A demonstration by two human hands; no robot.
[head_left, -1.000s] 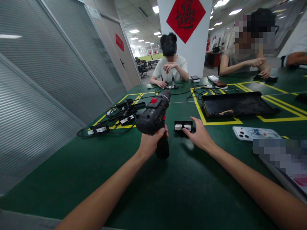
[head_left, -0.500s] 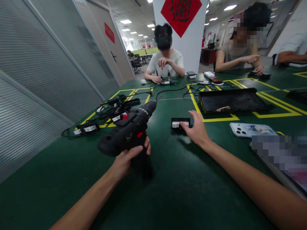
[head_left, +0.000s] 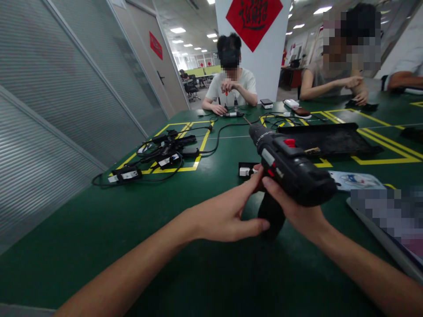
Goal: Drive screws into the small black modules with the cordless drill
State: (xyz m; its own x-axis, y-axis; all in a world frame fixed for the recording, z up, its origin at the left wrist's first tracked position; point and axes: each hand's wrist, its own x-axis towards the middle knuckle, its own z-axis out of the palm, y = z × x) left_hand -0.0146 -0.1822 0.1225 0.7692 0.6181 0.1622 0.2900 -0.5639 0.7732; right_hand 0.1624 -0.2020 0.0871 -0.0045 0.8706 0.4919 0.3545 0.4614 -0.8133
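A black cordless drill (head_left: pixel 287 160) with red switches is in my right hand (head_left: pixel 297 211), which is closed around its handle below the body. The bit points away and up to the left. My left hand (head_left: pixel 228 211) is against the handle from the left, fingers stretched toward the trigger area and thumb apart near the battery base. Its fingertips are partly hidden by the drill. Just behind the left fingers, a small black housing with white pieces (head_left: pixel 245 171) lies on the table, partly covered.
Cables and black adapters (head_left: pixel 168 149) lie at left in yellow tape outlines. A black tray (head_left: pixel 330 138) sits behind the drill; a phone (head_left: pixel 358 180) and a laptop-like slab (head_left: pixel 363 215) are at right. Across the green table (head_left: pixel 148 246), a person (head_left: pixel 231 86) holds a screwdriver.
The drill has passed from my left hand to my right and moved rightward. My right hand has left the small housing. My left hand has moved right and its grip has loosened.
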